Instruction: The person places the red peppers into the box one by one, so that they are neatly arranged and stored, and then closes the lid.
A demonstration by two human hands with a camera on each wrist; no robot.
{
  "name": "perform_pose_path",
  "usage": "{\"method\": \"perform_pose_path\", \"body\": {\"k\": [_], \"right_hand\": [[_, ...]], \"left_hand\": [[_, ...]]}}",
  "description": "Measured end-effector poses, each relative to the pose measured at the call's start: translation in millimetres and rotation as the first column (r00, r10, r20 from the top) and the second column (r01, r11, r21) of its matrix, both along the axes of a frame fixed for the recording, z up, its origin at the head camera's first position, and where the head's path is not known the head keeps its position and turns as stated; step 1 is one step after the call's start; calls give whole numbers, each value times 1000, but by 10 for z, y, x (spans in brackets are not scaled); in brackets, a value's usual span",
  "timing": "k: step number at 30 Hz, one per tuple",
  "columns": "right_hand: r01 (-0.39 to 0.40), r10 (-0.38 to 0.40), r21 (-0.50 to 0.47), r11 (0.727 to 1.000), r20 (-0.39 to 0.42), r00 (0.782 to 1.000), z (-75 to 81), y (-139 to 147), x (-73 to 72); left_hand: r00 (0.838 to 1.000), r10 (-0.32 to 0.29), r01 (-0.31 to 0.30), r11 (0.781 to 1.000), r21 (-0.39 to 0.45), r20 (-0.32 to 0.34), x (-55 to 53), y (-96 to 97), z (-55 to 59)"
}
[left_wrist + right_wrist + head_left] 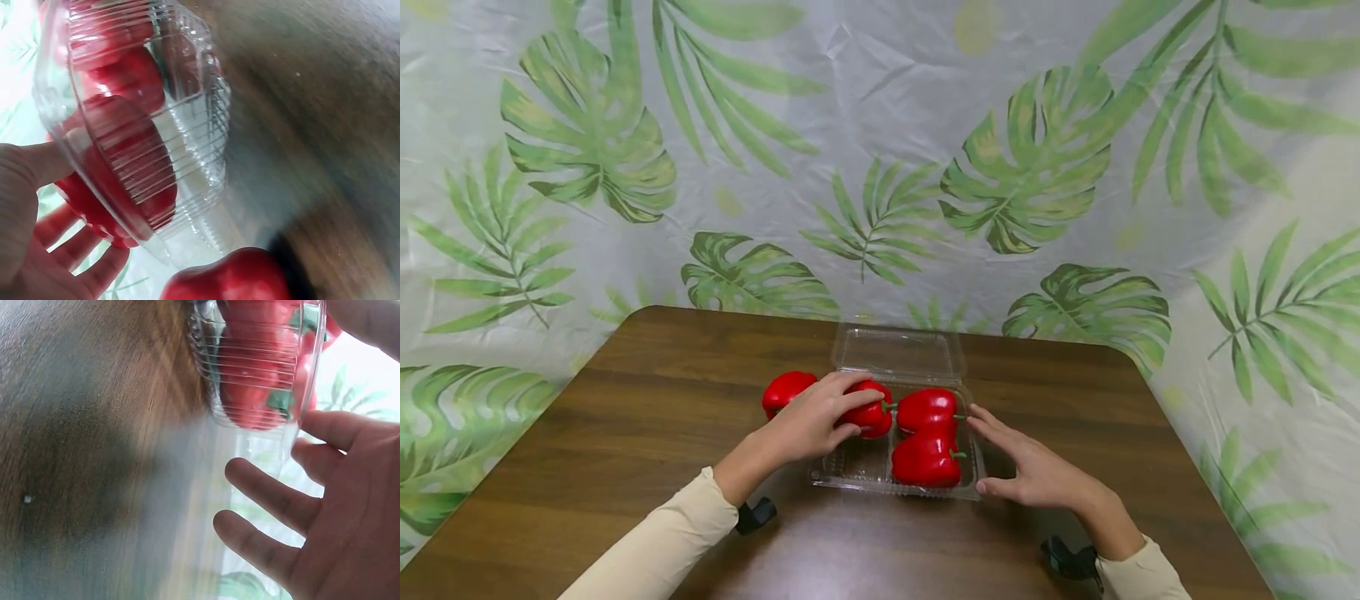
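Observation:
A clear plastic clamshell container (853,481) lies open on the table. My left hand (808,421) grips a red bell pepper (871,419) with a green stem, fingers over its top and thumb at the near side, in the container's left part. In the left wrist view this held pepper (128,162) shows through the ribbed wall. Two more red bell peppers (925,460) sit in the right part, one behind the other. Beside the right rim is my right hand (1033,467), fingers spread and extended, with fingertips right at the rim in the right wrist view.
Another red bell pepper (787,390) lies on the table left of the container, partly behind my left hand. The container's clear lid (895,352) is folded back toward the far edge of the brown wooden table (647,392). Behind hangs a leaf-patterned sheet (895,108).

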State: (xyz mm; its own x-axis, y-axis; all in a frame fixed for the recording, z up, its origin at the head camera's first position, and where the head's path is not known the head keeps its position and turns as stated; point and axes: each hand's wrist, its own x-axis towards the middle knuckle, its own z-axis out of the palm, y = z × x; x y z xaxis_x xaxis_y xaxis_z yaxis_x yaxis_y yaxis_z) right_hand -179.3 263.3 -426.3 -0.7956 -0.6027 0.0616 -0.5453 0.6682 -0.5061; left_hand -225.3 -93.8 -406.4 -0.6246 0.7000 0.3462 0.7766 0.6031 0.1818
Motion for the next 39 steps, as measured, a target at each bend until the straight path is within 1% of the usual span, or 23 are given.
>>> {"method": "perform_pose_path", "body": {"k": [4,11,13,17,21,24,27,32,39], "right_hand": [[3,-3,-7,1000,0,1000,9,-13,-6],[5,-5,4,1000,0,1000,11,-18,1],[3,-3,1,1000,2,1000,10,-20,-7],[-1,1,0,1000,19,1000,4,-30,-29],[-3,3,7,1000,16,1000,-5,-31,-28],[1,-2,9,1000,12,1000,-3,-30,-21],[5,-5,4,1000,19,1000,15,-28,-29],[8,-8,-4,1000,29,1000,27,-36,-41],[12,-12,15,1000,6,1000,-18,-29,-8]], "left_hand": [[1000,6,-6,1000,-4,-13,-37,2,-21],[998,-47,47,999,1,-38,-70,27,-109],[998,-47,47,999,-4,-35,-84,29,-149],[999,-25,24,1000,-18,-25,-113,19,-220],[999,-18,17,1000,-18,-30,-135,15,-258],[999,-22,21,1000,-12,-40,-151,22,-273],[998,-21,20,1000,-12,-56,-166,33,-264],[997,-8,6,1000,-23,-80,-167,41,-258],[998,-6,3,999,-36,-67,-130,62,-269]]}}
